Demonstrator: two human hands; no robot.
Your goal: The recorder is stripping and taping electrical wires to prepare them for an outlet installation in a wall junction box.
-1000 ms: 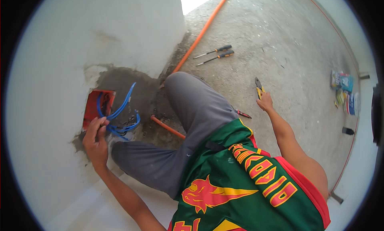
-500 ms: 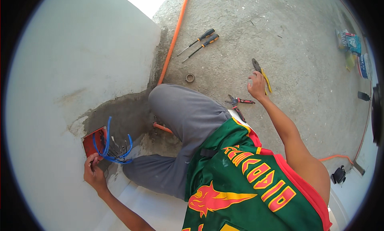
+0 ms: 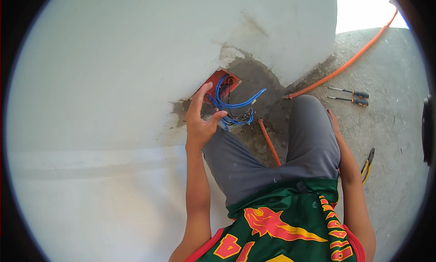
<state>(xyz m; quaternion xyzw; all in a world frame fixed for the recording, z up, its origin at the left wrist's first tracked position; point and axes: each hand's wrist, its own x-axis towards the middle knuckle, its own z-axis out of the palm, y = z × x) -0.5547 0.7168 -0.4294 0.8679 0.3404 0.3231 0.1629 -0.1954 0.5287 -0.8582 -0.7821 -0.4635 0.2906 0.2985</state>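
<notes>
My left hand (image 3: 200, 126) is raised in front of the wall beside a red electrical box (image 3: 234, 82) set into it. Its thumb and fingers are spread, with nothing seen between them. Blue wires (image 3: 245, 102) loop out of the box, and thinner dark wires hang among them, close to my thumb. My right hand (image 3: 334, 122) lies along the outer side of my right knee, partly hidden by the leg. The fingers that show are stretched out, and no tool shows there.
Two screwdrivers (image 3: 353, 97) with black and orange handles lie on the concrete floor to the right. Yellow-handled pliers (image 3: 366, 167) lie nearer, beside my right forearm. An orange conduit (image 3: 347, 65) runs along the floor past the wall corner; a shorter orange pipe (image 3: 270, 144) stands between my legs.
My view has turned toward the wall box. My right hand has left the yellow-handled pliers and come to my knee. My left hand has opened from a pinch at the box's edge.
</notes>
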